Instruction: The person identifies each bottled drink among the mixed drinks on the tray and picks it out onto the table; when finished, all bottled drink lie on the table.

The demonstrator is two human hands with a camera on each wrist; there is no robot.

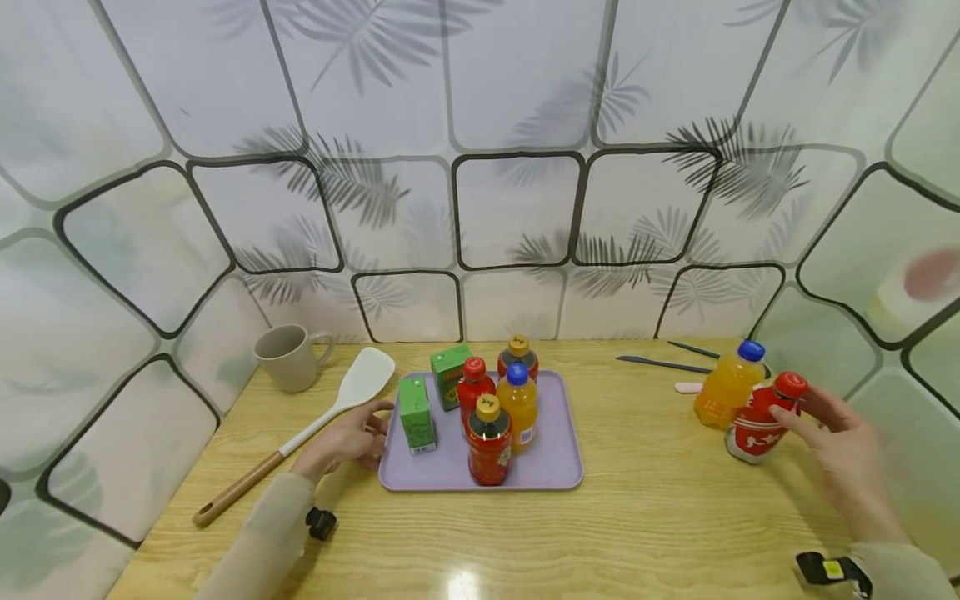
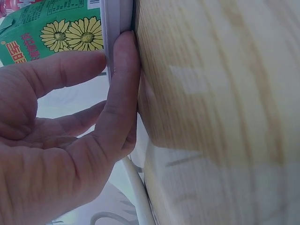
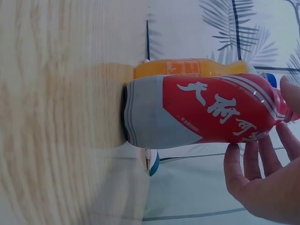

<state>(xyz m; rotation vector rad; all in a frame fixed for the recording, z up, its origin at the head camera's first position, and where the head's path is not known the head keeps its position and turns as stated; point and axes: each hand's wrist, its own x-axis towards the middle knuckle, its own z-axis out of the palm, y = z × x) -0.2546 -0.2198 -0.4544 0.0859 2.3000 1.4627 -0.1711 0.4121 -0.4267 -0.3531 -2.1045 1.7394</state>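
Observation:
My left hand (image 1: 352, 442) is at the left edge of a lavender tray (image 1: 558, 467). In the left wrist view its thumb and a finger meet at the tray's rim, one above and one along the outer side. Close by, a green juice carton (image 1: 415, 412) stands on the tray. On the far right, my right hand (image 1: 843, 450) holds a red-and-silver cola bottle (image 3: 206, 110) near its neck, thumb on one side and fingers on the other. The bottle's base is right at the tabletop. Just behind it stands an orange juice bottle (image 1: 726, 387) with a blue cap.
The tray also carries another green carton (image 1: 452, 387), red bottles, dark gold-capped bottles (image 1: 489, 450) and an orange bottle (image 1: 525, 408). Left of it lie a white spatula (image 1: 365, 379) and a grey mug (image 1: 288, 358). Thin dark utensils (image 1: 663, 363) lie behind the right-hand bottles.

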